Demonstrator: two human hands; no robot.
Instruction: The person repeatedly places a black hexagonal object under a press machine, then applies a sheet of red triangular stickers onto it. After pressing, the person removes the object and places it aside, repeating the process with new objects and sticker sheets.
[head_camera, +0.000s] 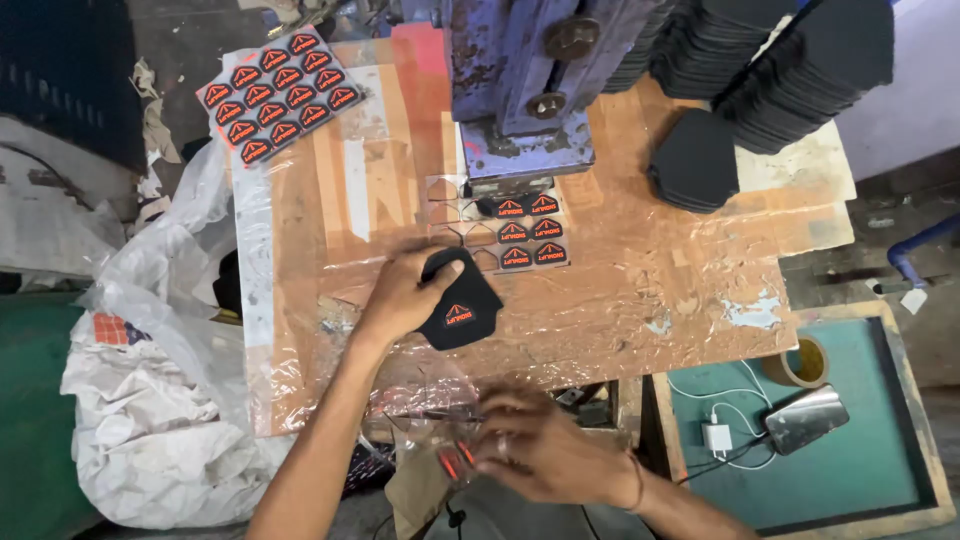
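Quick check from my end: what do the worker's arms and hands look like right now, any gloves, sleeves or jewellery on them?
Both forearms are bare, with no sleeves in view and no gloves. The left hand shows no rings or bands that I can make out. The right hand is motion-blurred; a thin thread or band circles its wrist. Nothing else worn is visible.

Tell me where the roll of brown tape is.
In the head view, the roll of brown tape lies at the lower right, in the top left corner of the green tray, just above the phone and white charger.
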